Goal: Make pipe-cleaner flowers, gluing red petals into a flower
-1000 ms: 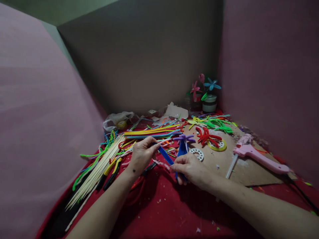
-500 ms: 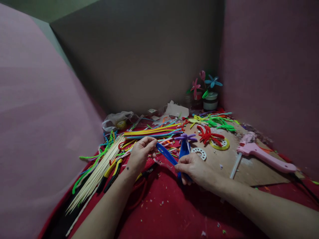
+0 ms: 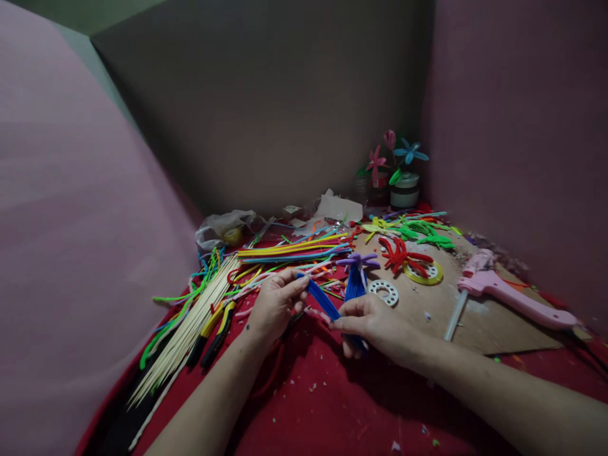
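My left hand [image 3: 280, 299] pinches one end of a blue bundle of thin strands [image 3: 323, 300], which look like ribbon or string. The stretch between my hands is taut and slants down to the right. My right hand [image 3: 382, 326] is closed around the lower part of the bundle, with fingers wrapped from above and below. Another blue part of it rises behind the right hand, up to a purple pipe-cleaner flower [image 3: 358, 260]; whether the two are joined I cannot tell. A white ring with holes [image 3: 384, 293] lies just beyond the right hand.
On the red cloth [image 3: 304, 405] at left lie bamboo sticks [image 3: 190, 335], yellow-black pliers [image 3: 213, 332] and colored pipe cleaners [image 3: 289, 252]. Rightward, a cardboard sheet [image 3: 508, 335] bears a pink glue gun [image 3: 517, 294] and red pipe-cleaner pieces [image 3: 403, 256]. Pipe-cleaner flowers [image 3: 411, 152] stand behind.
The view has shifted slightly. My left hand has come a little closer to the right hand and now covers more of the blue bundle's end. The right hand keeps its grip.
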{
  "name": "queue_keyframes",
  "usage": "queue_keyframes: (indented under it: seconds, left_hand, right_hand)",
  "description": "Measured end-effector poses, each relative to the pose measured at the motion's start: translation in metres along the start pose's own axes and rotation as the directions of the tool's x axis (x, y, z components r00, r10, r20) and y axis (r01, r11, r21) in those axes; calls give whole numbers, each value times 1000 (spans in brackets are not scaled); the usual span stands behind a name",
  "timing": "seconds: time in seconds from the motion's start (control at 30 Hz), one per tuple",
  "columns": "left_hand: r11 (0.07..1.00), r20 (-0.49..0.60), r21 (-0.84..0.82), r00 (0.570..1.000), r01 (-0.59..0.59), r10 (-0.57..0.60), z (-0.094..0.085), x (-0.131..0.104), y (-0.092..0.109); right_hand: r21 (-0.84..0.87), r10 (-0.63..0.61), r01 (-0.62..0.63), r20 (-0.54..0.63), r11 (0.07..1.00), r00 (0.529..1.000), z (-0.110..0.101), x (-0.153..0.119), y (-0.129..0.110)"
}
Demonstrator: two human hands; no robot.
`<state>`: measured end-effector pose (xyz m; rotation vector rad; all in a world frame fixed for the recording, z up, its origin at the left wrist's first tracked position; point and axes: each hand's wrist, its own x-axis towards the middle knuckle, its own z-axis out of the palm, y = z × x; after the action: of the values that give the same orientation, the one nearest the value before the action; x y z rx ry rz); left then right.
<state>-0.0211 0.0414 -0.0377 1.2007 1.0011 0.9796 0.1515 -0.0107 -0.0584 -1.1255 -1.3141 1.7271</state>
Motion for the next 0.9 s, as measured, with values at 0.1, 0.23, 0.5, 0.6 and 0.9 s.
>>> queue_keyframes:
  seconds: [0.1, 0.23, 0.5, 0.6, 0.9]
  left_hand:
    - [999, 47, 34, 998, 39, -41, 5, -4, -2]
    - [996, 97, 71, 993, 60, -67, 13, -7, -4]
    - [987, 141, 14, 977, 158, -159, 13, -7, -4]
    - [983, 159, 52, 970, 176, -182, 11, -7, -2]
    - [976, 198, 85, 956, 202, -215, 8, -8, 3]
  right_hand:
    - [118, 31, -35, 33, 992, 999, 1, -1, -3]
    - [132, 50, -46, -26, 990, 998, 0, -2, -5]
    - [77, 2, 3, -62, 997, 998, -1, 0, -4]
    - [57, -21, 26, -81, 998, 996, -1, 1, -2]
    - [19, -28, 30, -95, 999, 995, 1, 0, -1]
